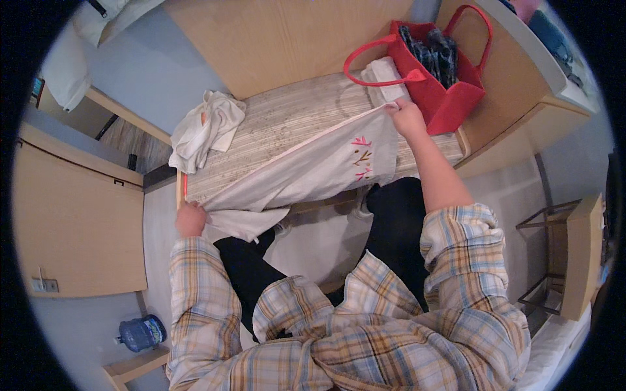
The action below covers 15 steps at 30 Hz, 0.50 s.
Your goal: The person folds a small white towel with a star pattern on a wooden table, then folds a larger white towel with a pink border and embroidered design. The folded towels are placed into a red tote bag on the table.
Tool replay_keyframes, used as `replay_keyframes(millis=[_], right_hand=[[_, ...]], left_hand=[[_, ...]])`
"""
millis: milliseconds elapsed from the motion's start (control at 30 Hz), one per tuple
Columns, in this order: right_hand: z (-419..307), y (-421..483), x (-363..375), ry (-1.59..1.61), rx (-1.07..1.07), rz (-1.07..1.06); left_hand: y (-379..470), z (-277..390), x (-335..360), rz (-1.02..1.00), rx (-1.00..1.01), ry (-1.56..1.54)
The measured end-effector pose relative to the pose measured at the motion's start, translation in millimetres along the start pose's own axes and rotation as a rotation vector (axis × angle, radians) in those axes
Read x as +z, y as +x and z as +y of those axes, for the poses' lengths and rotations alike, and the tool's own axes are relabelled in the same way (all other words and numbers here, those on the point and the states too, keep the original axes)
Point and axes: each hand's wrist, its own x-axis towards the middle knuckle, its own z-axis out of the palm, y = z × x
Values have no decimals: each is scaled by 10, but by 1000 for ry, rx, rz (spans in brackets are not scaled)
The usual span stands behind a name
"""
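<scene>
A white towel [308, 168] with pink and olive leaf embroidery is stretched between my two hands over the front of a striped bench-like surface [288, 117]. My left hand [191, 219] grips one corner at the surface's front left, where part of the towel folds and hangs down. My right hand [407, 117] pinches the other upper corner, close to the red felt bag [440, 83]. The towel's top edge runs taut and slanting between them, while its lower part droops toward my knees. A crumpled white cloth [208, 127] lies at the surface's left end.
Dark folded fabric [435, 54] fills the red bag. A white bundle [386, 78] lies beside it under one handle. Wooden panels border the back and right. A door [78, 215] and a blue water jug [142, 333] are at left; a metal-legged stool [577, 259] is at right.
</scene>
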Motion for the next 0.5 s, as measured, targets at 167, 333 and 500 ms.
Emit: replay_keyframes(millis=[167, 333, 500], right_hand=[[71, 96, 243, 754, 420, -174], [75, 20, 505, 1038, 576, -214], [168, 112, 746, 1017, 501, -180]], left_hand=[[636, -228, -358, 210, 163, 61], [1130, -153, -566, 142, 69, -281], [1439, -87, -170, -161, -293, -1051]])
